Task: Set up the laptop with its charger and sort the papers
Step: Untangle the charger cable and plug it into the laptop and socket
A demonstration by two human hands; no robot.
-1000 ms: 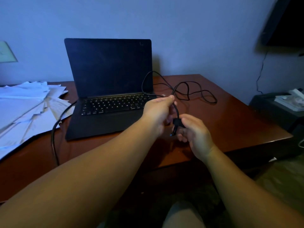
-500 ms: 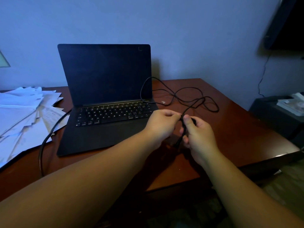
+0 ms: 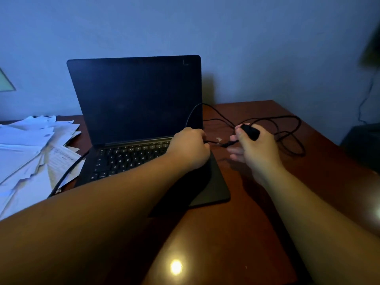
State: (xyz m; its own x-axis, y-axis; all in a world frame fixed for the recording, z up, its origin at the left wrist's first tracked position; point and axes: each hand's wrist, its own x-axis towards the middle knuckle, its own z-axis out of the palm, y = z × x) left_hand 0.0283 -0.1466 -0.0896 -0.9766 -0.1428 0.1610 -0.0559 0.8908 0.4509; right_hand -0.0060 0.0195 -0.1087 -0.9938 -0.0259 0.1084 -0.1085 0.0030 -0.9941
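While key letters legible — papers' (image 3: 30,153) print unreadable.

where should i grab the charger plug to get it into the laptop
Pinch the dark barrel of the plug just behind its tip, coming from the right. It lies roughly level between the left hand and right hand, tip pointing toward the laptop, beside its right edge.

Your laptop (image 3: 144,128) stands open on the desk (image 3: 257,223), its screen toward the wall (image 3: 246,48) behind. The papers (image 3: 30,151) lie in a pile on its left. On its right, the charger cable (image 3: 287,136) lies in loops on the desk.
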